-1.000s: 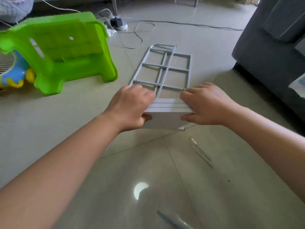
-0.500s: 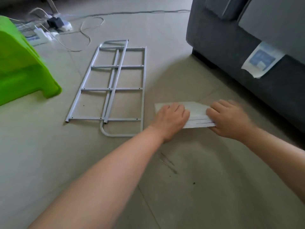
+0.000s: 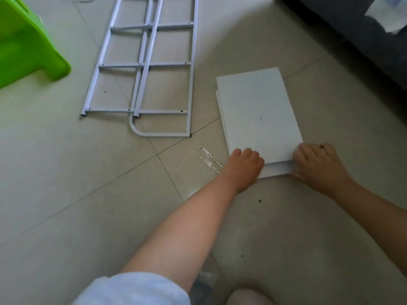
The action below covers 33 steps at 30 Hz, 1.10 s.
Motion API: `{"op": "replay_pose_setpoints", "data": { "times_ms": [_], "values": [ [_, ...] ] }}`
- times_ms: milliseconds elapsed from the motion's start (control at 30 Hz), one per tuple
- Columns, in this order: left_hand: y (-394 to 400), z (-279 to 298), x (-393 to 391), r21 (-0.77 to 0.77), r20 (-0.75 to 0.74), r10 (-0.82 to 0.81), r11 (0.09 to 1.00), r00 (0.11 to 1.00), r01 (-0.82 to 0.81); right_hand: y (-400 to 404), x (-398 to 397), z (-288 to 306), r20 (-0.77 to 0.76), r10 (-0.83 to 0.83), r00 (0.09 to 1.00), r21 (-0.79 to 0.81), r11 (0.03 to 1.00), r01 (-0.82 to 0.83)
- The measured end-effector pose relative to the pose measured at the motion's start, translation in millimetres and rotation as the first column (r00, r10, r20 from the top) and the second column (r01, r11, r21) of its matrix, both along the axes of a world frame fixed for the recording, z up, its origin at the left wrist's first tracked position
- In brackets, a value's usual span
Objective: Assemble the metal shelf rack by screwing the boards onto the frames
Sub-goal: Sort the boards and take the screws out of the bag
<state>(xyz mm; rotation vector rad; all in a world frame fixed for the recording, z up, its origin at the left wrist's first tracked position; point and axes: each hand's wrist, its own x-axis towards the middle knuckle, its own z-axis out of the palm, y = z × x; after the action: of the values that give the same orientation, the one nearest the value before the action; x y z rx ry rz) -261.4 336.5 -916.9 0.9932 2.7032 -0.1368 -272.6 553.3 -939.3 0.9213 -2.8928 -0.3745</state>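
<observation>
A stack of white boards (image 3: 257, 111) lies flat on the tiled floor. My left hand (image 3: 244, 166) grips the stack's near left corner with curled fingers. At the near right corner, my right hand (image 3: 317, 165) holds the stack, fingers curled over the top board's edge. Two grey metal frames (image 3: 145, 64) lie side by side, partly overlapped, on the floor to the left of the boards. Two small clear-handled screwdrivers (image 3: 209, 160) lie just left of my left hand.
A bright green plastic stool (image 3: 26, 42) lies at the far left. A dark grey sofa (image 3: 361, 36) runs along the upper right, with a white paper (image 3: 387, 18) on it. My knee (image 3: 248, 297) and a pale sleeve (image 3: 136, 289) show at the bottom.
The stack of boards has been carried right, away from the frames, and laid flat on the floor. Both hands stayed on its near end. The view has tilted downward.
</observation>
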Motion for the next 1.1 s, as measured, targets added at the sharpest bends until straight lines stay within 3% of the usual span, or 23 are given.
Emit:
{"op": "replay_pose_setpoints", "data": {
  "times_ms": [100,233,467,633,800,900,967,1100],
  "values": [
    [-11.3,-5.9,1.3,-0.010,0.129,0.079,0.997,0.988,-0.078,1.4,13.2,-4.0,0.058,-0.018,0.998,-0.041,0.999,0.021],
    [-56.5,-2.5,15.6,0.097,0.115,0.238,0.964,0.964,-0.250,-34.4,26.5,2.9,0.050,-0.010,0.999,-0.174,0.985,0.018],
    [-176.6,-7.4,80.3,0.005,0.214,0.187,0.981,0.959,-0.193,-141.4,87.3,-2.8,0.221,0.288,0.932,-0.317,0.925,-0.210],
    [-206.4,-20.1,144.8,-0.007,0.398,0.141,0.989,0.907,-0.150,-183.2,85.9,-13.7,0.333,0.099,0.938,-0.307,0.952,0.008],
    [-208.0,-22.3,181.1,-0.088,0.492,0.091,0.995,0.866,-0.055,-204.1,59.9,-22.7,0.313,-0.158,0.937,-0.215,0.949,0.232],
    [-199.3,-23.9,192.7,-0.086,0.481,0.098,0.994,0.871,-0.065,-217.7,45.1,-21.2,0.427,-0.307,0.851,-0.187,0.890,0.415],
    [-188.4,-24.9,197.4,-0.100,0.473,0.202,0.979,0.858,-0.176,-224.3,41.9,-16.8,0.480,-0.373,0.794,-0.205,0.832,0.515],
    [-174.4,-27.0,200.5,-0.132,0.422,0.287,0.958,0.860,-0.255,-238.4,53.8,-12.5,0.571,-0.383,0.726,-0.127,0.832,0.539]
  ]
}}
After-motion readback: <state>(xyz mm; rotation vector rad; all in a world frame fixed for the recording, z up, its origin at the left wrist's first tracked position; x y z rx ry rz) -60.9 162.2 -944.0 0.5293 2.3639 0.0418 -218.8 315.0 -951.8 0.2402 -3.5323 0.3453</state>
